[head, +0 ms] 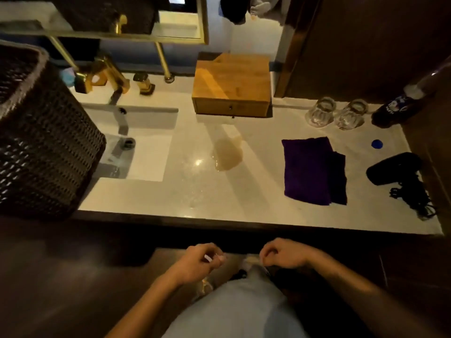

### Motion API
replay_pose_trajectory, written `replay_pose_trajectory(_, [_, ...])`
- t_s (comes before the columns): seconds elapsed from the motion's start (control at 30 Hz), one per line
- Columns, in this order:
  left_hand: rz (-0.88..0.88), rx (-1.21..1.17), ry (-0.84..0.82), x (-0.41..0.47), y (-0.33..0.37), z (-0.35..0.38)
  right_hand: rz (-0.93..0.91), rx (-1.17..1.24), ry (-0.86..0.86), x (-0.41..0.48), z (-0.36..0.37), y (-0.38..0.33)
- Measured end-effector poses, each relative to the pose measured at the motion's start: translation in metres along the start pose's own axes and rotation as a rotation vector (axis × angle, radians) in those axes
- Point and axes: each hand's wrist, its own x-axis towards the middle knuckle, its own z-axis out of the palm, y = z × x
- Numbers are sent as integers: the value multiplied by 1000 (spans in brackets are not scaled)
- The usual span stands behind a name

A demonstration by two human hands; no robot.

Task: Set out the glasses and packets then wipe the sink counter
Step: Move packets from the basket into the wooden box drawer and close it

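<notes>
Both hands hover below the pale stone desk [244, 211], left hand [203, 258] pinching something small and white, right hand [284, 253] curled, its grip unclear; wiping carelessly could smear the brown puddle [228, 154] toward the folded purple cloth [313, 170].

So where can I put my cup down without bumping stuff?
Best spot: the bare counter along the front edge, between the sink and the purple cloth. Avoid the brown puddle in front of the wooden box. The right end is crowded: two glasses, a bottle, a blue cap and a hair dryer.
</notes>
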Motion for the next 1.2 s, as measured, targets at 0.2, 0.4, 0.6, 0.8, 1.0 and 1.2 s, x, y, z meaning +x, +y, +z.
replay_pose_trajectory(0.2, [-296, -164, 67, -54, -109, 42, 142, -70, -56, 42, 108, 12])
replay_pose_trajectory(0.4, [-513, -472, 135, -89, -173, 85, 306, 9, 3, 60, 159, 0])
replay_pose_trajectory(0.6, [-584, -679, 247, -109, -202, 110, 254, 25, 103, 73, 167, -13])
replay_pose_trajectory(0.8, [-606, -869, 330, -123, -207, 125, 227, -15, 38, 82, 169, -37])
replay_pose_trajectory(1.0, [-532, -917, 432, -129, -204, 107, 152, -98, -27, 118, 146, -63])
replay_pose_trajectory(1.2, [-651, -911, 760, -123, -201, 52, -84, -279, -96, 111, 110, -146])
